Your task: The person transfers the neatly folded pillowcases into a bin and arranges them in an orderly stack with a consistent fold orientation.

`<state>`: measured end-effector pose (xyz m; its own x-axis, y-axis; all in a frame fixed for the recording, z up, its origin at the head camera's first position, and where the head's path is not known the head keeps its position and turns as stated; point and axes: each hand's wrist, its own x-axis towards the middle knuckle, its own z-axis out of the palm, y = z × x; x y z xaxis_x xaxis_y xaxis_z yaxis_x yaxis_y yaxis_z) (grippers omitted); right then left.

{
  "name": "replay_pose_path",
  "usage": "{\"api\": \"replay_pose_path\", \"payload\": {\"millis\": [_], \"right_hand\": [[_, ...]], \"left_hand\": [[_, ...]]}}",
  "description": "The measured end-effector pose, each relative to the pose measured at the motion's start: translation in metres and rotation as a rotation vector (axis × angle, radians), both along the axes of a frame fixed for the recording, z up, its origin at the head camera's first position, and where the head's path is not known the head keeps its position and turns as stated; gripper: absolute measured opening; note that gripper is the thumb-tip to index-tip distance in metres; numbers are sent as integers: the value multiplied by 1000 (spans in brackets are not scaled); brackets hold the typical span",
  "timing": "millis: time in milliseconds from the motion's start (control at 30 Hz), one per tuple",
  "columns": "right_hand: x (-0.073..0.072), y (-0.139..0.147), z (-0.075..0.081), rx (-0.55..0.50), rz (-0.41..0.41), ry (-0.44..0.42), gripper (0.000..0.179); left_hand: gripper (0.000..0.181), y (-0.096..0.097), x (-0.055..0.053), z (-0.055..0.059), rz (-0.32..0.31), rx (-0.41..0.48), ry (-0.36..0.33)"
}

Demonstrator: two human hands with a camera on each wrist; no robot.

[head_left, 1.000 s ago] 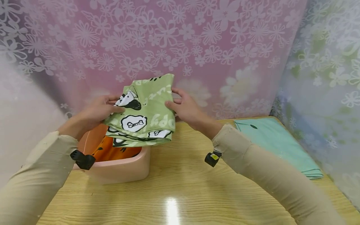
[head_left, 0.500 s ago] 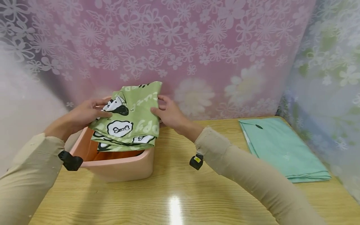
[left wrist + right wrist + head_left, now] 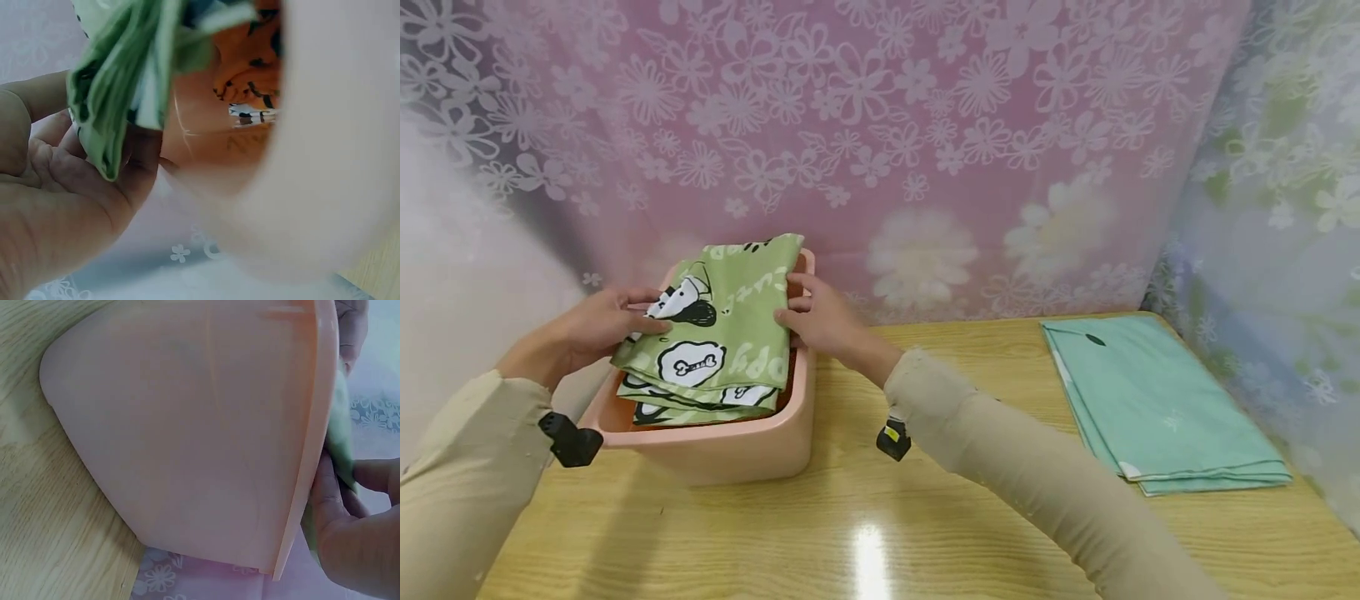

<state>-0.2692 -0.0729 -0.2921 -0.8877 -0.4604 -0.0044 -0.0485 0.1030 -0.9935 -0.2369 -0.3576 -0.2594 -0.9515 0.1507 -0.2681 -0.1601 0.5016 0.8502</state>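
Note:
A folded green cloth [image 3: 737, 321] with cartoon dog and bone prints lies across the mouth of a pink plastic bin [image 3: 722, 454]. Its left edge is gripped by my left hand [image 3: 598, 329], thumb on top and fingers below; the left wrist view shows the layered folds [image 3: 119, 94] between them. On the opposite edge, my right hand [image 3: 827, 321] pinches the cloth just over the bin's right rim. Inside the bin, an orange cloth [image 3: 250, 62] with dark marks shows in the left wrist view; from the head it is mostly hidden under the green one.
A folded mint-green cloth [image 3: 1165, 400] lies at the right of the wooden table [image 3: 970, 533]. Pink floral curtain [image 3: 925, 150] hangs behind the table, and a pale floral one [image 3: 1285, 208] closes off the right side.
Both hands have carried the green cloth left and down, from above the bin's right part to its opening. The orange cloth is now largely covered in the head view.

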Motion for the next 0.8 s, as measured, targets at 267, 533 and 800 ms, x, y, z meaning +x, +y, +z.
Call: {"api": "replay_pose_path", "payload": {"millis": [267,533,800], "right_hand": [[3,-2,-5,80,-13,102,54],[2,-3,-6,151,4,162,43],[-1,-7,-5,271,4,231,42]], "left_hand": [[73,3,4,-8,9,-57,1],[71,1,3,-10,-7,-78,9],[67,2,6,-14,4,-97,45]]}}
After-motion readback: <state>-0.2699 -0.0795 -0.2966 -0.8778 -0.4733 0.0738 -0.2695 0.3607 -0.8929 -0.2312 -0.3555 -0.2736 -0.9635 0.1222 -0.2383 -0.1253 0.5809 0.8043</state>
